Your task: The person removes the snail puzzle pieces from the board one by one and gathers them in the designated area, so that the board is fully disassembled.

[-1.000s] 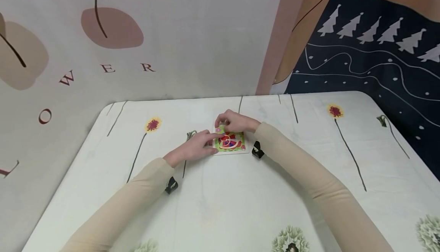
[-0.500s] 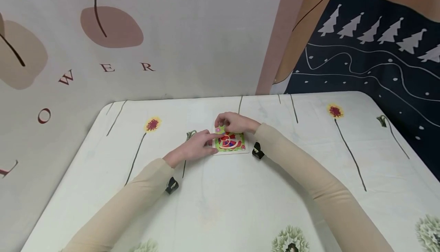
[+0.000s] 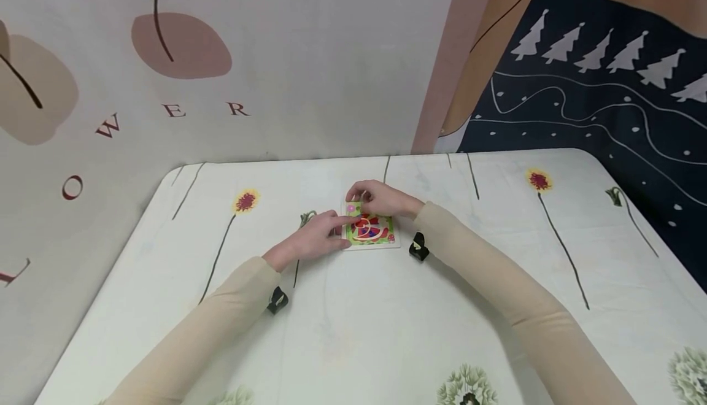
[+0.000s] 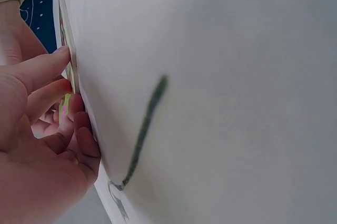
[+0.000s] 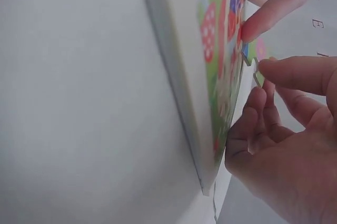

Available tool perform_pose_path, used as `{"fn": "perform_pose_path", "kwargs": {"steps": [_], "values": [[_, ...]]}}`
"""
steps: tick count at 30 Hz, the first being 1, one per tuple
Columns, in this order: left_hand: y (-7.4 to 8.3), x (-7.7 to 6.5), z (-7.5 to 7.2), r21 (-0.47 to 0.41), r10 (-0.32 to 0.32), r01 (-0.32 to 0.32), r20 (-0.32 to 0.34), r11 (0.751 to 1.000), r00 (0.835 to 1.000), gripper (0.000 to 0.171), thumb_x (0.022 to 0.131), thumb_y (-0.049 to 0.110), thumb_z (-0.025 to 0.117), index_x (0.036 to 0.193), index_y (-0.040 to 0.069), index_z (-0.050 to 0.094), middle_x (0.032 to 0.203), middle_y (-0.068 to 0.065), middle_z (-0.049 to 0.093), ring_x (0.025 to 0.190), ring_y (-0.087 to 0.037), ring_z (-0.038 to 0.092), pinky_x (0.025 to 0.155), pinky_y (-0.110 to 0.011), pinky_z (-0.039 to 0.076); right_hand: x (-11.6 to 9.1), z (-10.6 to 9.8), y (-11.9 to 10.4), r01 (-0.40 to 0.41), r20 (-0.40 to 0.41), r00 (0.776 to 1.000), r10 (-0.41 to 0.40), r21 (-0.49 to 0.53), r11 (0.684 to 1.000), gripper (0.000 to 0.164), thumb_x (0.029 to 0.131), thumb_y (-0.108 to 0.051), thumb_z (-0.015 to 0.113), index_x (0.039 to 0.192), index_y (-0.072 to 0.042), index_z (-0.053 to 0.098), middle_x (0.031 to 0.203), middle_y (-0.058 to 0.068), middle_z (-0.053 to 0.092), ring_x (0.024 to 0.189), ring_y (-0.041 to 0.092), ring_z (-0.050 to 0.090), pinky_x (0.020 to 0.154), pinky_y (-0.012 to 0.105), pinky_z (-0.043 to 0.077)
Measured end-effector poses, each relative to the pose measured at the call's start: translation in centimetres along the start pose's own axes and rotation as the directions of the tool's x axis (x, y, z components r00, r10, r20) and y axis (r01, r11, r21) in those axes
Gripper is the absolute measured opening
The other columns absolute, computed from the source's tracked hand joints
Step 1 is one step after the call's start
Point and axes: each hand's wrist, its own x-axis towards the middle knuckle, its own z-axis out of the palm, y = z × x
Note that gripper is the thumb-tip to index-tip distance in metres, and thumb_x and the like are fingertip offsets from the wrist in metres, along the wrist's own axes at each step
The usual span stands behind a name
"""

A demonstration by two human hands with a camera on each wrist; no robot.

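Note:
A small colourful jigsaw puzzle (image 3: 372, 232) in a white tray lies flat near the table's far side. My left hand (image 3: 312, 236) reaches in from the left. Its index fingertip presses on the picture, and its thumb touches the front left edge of the tray. Above the far left corner, my right hand (image 3: 383, 198) pinches a green puzzle piece (image 5: 260, 50) with a pink flower between thumb and fingers. In the right wrist view that piece looks slightly raised and tilted against the rest of the puzzle. My right fingers partly hide the puzzle's far edge.
The white tablecloth (image 3: 353, 331) carries printed flowers and stems. Behind the table hangs a pale printed backdrop (image 3: 331, 73), with a dark tree-patterned cloth (image 3: 585, 104) at the right. Black wrist-worn camera parts (image 3: 418, 247) sit beneath the sleeves.
My right hand has lowered very slightly and its wrist has shifted a little to the right. The left hand and the puzzle stay where they were.

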Motion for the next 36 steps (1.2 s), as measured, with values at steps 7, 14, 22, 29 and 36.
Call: {"fn": "perform_pose_path", "kwargs": {"steps": [7, 14, 22, 29, 36], "values": [[0.1, -0.2, 0.3, 0.032, 0.02, -0.02, -0.003, 0.999, 1.0, 0.053, 0.093, 0.017, 0.07, 0.142, 0.005, 0.054, 0.09, -0.008, 0.054, 0.08, -0.016, 0.045, 0.069, -0.026, 0.036, -0.6, 0.6, -0.1, 0.019, -0.079, 0.997, -0.018, 0.005, 1.0, 0.019, 0.099, -0.006, 0.055, 0.117, -0.007, 0.063, 0.113, 0.012, 0.063, 0.105, 0.024, 0.058, 0.097, 0.036, 0.048], [0.5, 0.0, 0.4, 0.054, 0.041, -0.04, -0.006, 0.998, 0.999, 0.053, 0.093, 0.015, 0.069, 0.142, 0.004, 0.054, 0.091, -0.009, 0.055, 0.08, -0.017, 0.046, 0.069, -0.026, 0.038, -1.2, 0.9, -0.1, -0.012, -0.179, 0.984, 0.018, 0.035, 0.999, 0.016, 0.098, -0.005, 0.055, 0.11, -0.009, 0.065, 0.109, 0.011, 0.064, 0.105, 0.026, 0.06, 0.095, 0.037, 0.049], [0.9, 0.2, 0.2, 0.107, -0.009, 0.012, -0.031, 0.994, 0.999, 0.053, 0.09, 0.018, 0.071, 0.141, 0.01, 0.057, 0.102, -0.013, 0.054, 0.09, -0.021, 0.043, 0.074, -0.029, 0.035, -1.6, 0.1, 0.1, -0.003, -0.259, 0.966, 0.014, 0.043, 0.999, 0.016, 0.099, -0.008, 0.056, 0.111, -0.007, 0.066, 0.112, 0.013, 0.064, 0.11, 0.029, 0.061, 0.1, 0.041, 0.049], [0.4, 0.6, 0.2, 0.02, -0.06, 0.061, -0.056, 0.998, 0.997, 0.048, 0.091, 0.019, 0.071, 0.137, 0.013, 0.061, 0.114, -0.016, 0.053, 0.1, -0.023, 0.046, 0.08, -0.032, 0.038, -3.2, -1.2, 0.6, -0.016, -0.315, 0.949, 0.037, 0.068, 0.998, 0.016, 0.099, -0.008, 0.056, 0.11, -0.005, 0.067, 0.111, 0.013, 0.064, 0.106, 0.028, 0.061, 0.096, 0.039, 0.048], [0.9, 1.2, 0.2, -0.002, -0.053, 0.053, -0.073, 0.999, 0.996, 0.042, 0.091, 0.019, 0.07, 0.133, 0.012, 0.065, 0.118, -0.017, 0.054, 0.103, -0.027, 0.044, 0.082, -0.034, 0.037, -5.4, -2.3, 2.0, 0.02, -0.346, 0.938, 0.007, 0.075, 0.997, 0.017, 0.098, -0.004, 0.056, 0.111, 0.001, 0.067, 0.111, 0.019, 0.066, 0.104, 0.03, 0.062, 0.094, 0.038, 0.048]]}}
